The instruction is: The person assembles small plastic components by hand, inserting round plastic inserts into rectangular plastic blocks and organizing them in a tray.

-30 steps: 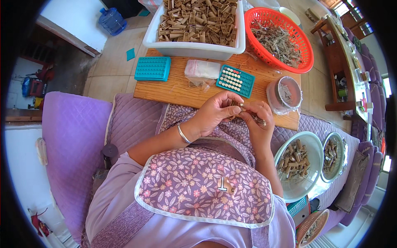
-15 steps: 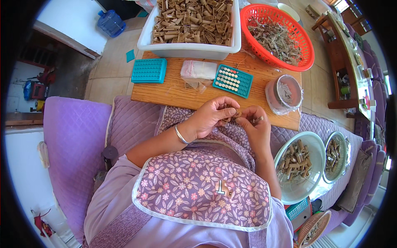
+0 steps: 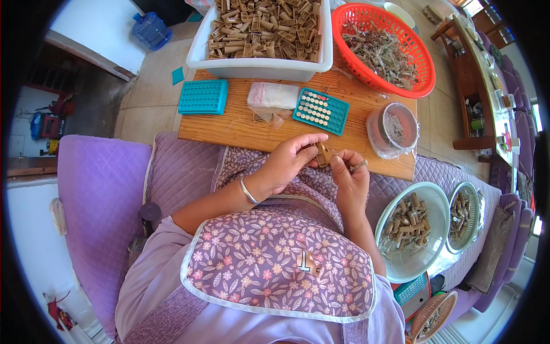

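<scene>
My left hand (image 3: 282, 165) is closed on a small brown hollow plastic casing (image 3: 323, 156), held between thumb and fingers above my lap, close to the table's front edge. Just to its right, my right hand (image 3: 350, 182) is pinched, its thumb and forefinger near the casing. A small brownish piece (image 3: 359, 165) sticks out from its fingers; its kind is too small to make out. Beyond the hands lies a teal tray (image 3: 339, 117) with rows of round white pieces and a few red ones. Left of this tray is a folded white bundle (image 3: 274, 95) in clear plastic.
On the wooden table (image 3: 229, 131) stand a white tub (image 3: 258, 71) of brown casings, a red basket (image 3: 428, 74) of scraps, stacked teal trays (image 3: 201, 97) and a clear round container (image 3: 377, 135). A pale green basin (image 3: 440, 215) and a smaller colander (image 3: 476, 212) sit at right.
My hands have drawn slightly apart, and the casing in my left hand is now more plainly visible. The right hand has shifted a little lower and left. The view has shifted slightly.
</scene>
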The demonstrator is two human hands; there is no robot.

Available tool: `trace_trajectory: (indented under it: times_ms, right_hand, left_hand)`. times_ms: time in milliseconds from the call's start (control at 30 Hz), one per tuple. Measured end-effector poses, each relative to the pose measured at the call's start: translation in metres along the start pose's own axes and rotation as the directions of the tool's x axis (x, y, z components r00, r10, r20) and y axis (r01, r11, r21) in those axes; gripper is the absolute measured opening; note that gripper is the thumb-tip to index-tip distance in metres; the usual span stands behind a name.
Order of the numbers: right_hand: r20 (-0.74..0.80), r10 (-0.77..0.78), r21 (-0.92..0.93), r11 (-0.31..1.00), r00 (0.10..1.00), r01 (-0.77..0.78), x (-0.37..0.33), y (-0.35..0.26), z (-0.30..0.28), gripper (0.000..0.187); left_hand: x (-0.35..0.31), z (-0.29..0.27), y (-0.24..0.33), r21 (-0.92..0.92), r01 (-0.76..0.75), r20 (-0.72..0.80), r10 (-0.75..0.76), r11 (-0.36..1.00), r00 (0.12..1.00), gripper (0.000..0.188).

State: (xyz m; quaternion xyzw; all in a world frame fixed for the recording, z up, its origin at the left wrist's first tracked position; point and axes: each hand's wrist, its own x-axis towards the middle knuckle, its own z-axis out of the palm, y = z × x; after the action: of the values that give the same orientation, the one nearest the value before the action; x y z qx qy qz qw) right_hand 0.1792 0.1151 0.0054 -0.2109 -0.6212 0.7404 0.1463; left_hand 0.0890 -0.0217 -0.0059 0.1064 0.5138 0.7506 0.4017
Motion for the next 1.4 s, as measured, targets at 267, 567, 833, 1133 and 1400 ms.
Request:
trace_trajectory:
  times_ms: [267,567,833,1133,1400]
  right_hand:
    - [0.087,0.039,-0.079,0.996,0.995,-0.032,0.004,0.017,-0.009,0.012]
    - [0.289,-0.306,-0.613,0.668,0.907,0.421,0.009,-0.012,-0.011,0.014]
    - [0.192,0.242,-0.148,0.965,0.951,-0.216,0.007,-0.011,-0.018,0.017]
    - [0.32,-0.507,-0.704,0.438,0.8,0.559,0.008,-0.002,-0.007,0.012]
    - [0.177,-0.3,-0.493,0.797,0.937,0.349,0.002,-0.002,0.0,0.006]
  left_hand:
    - [-0.002,-0.002,0.008,0.299,-0.146,0.045,0.139,0.943,0.989,0.031]
    - [0.002,-0.006,-0.002,0.345,-0.195,0.0,0.207,0.918,0.978,0.024]
    - [0.0,-0.003,0.004,0.093,-0.044,0.068,0.038,0.995,0.997,0.026]
    - [0.003,-0.008,-0.003,0.068,-0.024,0.042,0.021,0.997,0.999,0.025]
    - [0.001,-0.006,0.005,0.481,-0.251,0.035,0.267,0.84,0.963,0.033]
